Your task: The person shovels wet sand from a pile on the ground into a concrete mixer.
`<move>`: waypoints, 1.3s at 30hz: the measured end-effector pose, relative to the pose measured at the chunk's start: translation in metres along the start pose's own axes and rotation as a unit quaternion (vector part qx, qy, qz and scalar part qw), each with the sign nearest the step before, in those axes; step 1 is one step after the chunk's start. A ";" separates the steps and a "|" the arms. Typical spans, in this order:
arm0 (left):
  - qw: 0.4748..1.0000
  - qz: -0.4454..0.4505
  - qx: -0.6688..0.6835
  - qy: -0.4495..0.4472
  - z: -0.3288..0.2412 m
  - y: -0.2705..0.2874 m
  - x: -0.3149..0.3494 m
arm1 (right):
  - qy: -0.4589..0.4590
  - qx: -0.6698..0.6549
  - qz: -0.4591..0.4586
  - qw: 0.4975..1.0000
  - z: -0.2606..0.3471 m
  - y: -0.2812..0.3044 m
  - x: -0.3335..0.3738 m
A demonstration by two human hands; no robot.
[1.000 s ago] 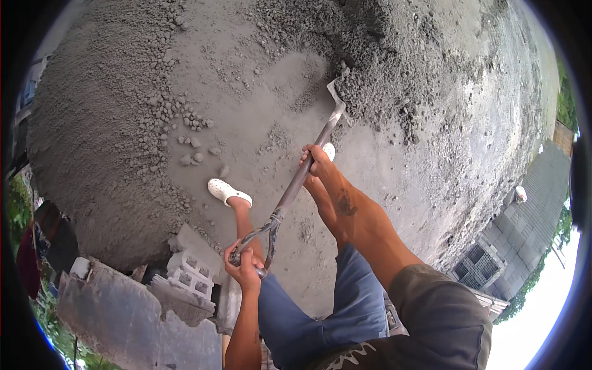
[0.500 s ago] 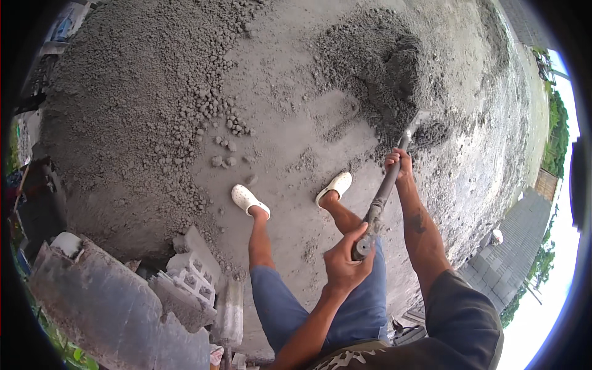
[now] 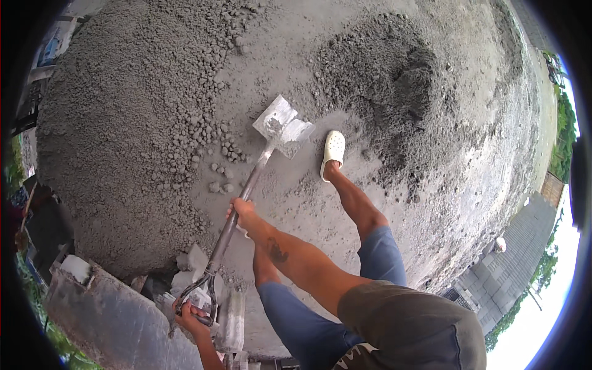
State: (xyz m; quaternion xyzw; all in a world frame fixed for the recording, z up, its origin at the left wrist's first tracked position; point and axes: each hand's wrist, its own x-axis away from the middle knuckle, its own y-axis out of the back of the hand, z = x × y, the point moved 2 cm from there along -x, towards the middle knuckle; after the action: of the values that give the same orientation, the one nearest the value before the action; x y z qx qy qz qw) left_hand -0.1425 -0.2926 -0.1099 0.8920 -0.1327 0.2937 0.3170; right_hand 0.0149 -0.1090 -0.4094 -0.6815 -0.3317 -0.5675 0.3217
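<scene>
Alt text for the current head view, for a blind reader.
A person's left hand grips a shovel by its end handle, right hand by its shaft; its blade is between a broad grey pile at left and a smaller heap at right.

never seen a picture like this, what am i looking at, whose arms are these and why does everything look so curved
There is no machine here, just a person with two bare hands. A wide fisheye camera on the person's head looks down, so straight edges bend toward the rim. The hands hold a shovel: the left hand grips the looped handle at its end, and the right hand grips the shaft farther down. The metal blade is between a wide, lumpy grey heap on the left and a darker heap on the right. A white clog shows on the person's right foot.
</scene>
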 end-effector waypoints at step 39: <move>0.979 0.123 0.145 -0.071 0.133 0.112 0.178 | 0.179 0.106 0.164 0.964 0.089 0.137 0.260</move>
State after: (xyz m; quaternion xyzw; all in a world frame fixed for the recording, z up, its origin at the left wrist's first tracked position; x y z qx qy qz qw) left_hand 0.0091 -0.4726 -0.0302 0.9240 -0.2195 0.2821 0.1360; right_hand 0.2124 -0.0928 -0.1743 -0.5755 -0.2107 -0.5816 0.5350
